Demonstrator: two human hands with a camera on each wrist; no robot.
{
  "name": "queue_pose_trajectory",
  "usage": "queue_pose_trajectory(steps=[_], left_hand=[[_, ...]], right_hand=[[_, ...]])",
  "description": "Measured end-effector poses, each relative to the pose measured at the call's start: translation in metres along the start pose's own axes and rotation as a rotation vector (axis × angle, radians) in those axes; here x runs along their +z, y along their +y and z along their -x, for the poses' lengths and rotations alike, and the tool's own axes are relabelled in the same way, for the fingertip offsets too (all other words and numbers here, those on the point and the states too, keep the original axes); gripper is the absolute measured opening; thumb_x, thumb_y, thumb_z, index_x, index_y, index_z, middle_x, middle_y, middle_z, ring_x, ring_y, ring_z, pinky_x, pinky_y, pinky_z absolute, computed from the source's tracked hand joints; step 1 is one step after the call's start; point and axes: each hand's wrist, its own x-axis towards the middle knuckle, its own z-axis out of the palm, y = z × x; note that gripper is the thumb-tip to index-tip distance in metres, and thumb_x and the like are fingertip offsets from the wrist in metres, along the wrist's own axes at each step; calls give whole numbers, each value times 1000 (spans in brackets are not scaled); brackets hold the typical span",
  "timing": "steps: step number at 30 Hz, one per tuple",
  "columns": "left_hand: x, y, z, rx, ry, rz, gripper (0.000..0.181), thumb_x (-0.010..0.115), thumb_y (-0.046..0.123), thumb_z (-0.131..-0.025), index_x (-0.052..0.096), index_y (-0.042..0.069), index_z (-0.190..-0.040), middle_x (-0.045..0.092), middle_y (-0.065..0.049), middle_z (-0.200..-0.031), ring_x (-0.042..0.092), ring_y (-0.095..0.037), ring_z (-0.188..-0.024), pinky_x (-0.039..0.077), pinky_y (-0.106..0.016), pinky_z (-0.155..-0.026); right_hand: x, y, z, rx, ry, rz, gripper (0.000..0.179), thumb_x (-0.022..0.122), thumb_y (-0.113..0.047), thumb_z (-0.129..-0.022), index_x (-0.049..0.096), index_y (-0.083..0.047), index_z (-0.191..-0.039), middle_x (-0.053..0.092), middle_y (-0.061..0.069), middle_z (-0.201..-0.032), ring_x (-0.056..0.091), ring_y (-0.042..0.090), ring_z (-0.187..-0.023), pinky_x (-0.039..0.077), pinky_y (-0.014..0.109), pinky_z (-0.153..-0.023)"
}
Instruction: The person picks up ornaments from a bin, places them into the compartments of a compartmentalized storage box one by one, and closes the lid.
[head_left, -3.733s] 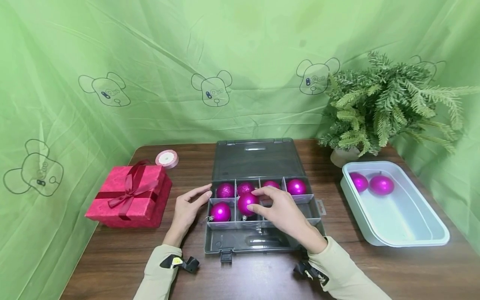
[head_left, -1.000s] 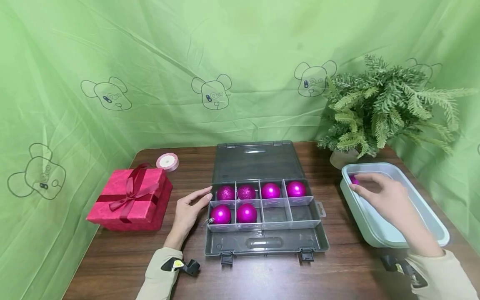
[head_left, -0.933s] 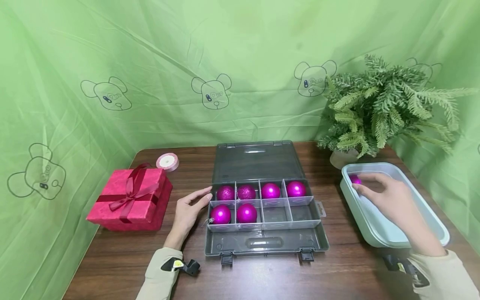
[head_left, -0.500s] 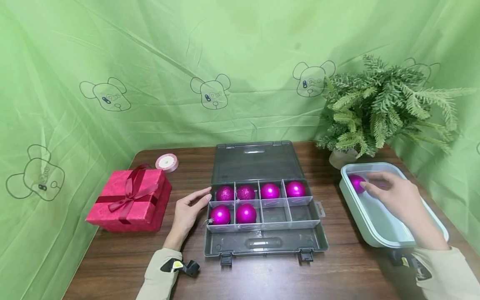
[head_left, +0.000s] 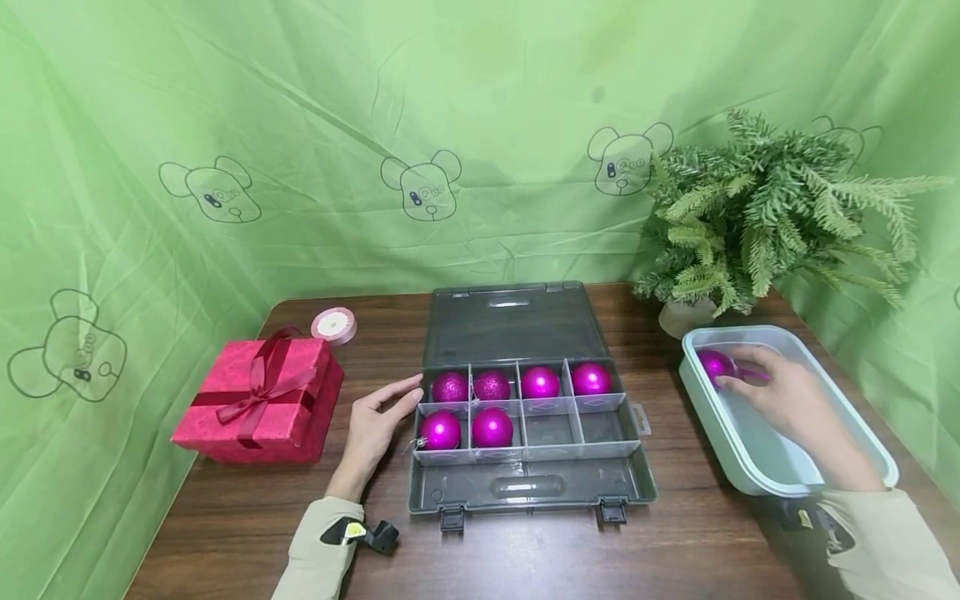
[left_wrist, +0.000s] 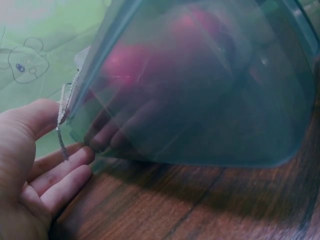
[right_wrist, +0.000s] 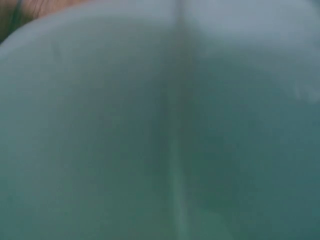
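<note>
Magenta ball (head_left: 711, 364) in tub (head_left: 756, 433); right hand (head_left: 791, 402) there, fingers parted, hold unclear; left hand (head_left: 373, 423), fingers extended, touching case (head_left: 517, 329).

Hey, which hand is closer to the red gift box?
Left. The left hand is at the left edge of the divided case, to the right of the red gift box; the right hand is beyond the case, inside the pale blue tub.

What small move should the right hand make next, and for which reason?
Probably the right hand should secure its pinch on the magenta bauble at the tub's left wall, then lift slightly: thumb and fingers are at it, though a firm grip is unclear, and the gray divided box has two bauble-free compartments beside the filled ones.
</note>
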Motion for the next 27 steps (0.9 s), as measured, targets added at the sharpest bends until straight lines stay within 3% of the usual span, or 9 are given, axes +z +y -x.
queue_pose_trajectory(steps=[9, 15, 22, 27], left_hand=[[0, 0, 0, 2, 6, 12, 30, 85, 14, -93, 81, 7, -122, 77, -8, -123, 70, -12, -115, 57, -24, -93], [1, 0, 0, 6, 4, 13, 30, 85, 14, -93, 81, 7, -122, 77, -8, -123, 71, -12, -114, 57, -24, -93], [1, 1, 0, 15, 2, 6, 30, 85, 14, -93, 81, 7, -122, 77, -8, -123, 71, -12, -114, 57, -24, -93], [1, 1, 0, 14, 2, 5, 30, 85, 14, -93, 81, 7, -122, 77, -8, -123, 71, -12, -114, 57, -23, -93]], right_hand=[[6, 6, -1, -37, -48, 17, 51, 83, -12, -91, 63, 9, -132, 62, 42, -126, 58, 65, -109, 45, 75, -88], [9, 9, 1, -42, -19, 3, 50, 85, -9, -88, 64, 10, -129, 62, 39, -125, 57, 63, -110, 42, 76, -91], [12, 13, 2, -69, -12, 1, 46, 87, -6, -84, 68, 11, -123, 67, 30, -103, 68, 54, -92, 48, 70, -81], [11, 12, 2, -21, -48, -16, 46, 86, -8, -87, 65, 13, -122, 68, 36, -110, 67, 57, -98, 48, 71, -86]])
